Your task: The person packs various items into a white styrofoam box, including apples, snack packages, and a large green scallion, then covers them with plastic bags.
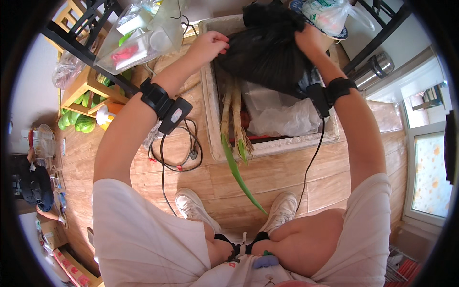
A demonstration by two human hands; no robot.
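A full black plastic bag [267,60] rests over the far part of a white foam box [213,143] on the floor. My right hand [311,40] is closed round the gathered plastic at the bag's upper right. At the bag's left edge, my left hand [213,44] has its fingers curled together; whether they pinch the plastic cannot be made out. Green onion stalks [229,115] stick out from under the bag, one green leaf hanging over the box's near rim. Beside them in the box lies a crumpled clear plastic bag [284,117].
A clear bin [162,24] with packages stands at the far left, near a wooden rack [83,88] and green melons [83,122]. A black cable [197,150] is coiled on the floor. At the right are a metal flask [380,64] and a window [430,172]. Another person [38,186] is at the left.
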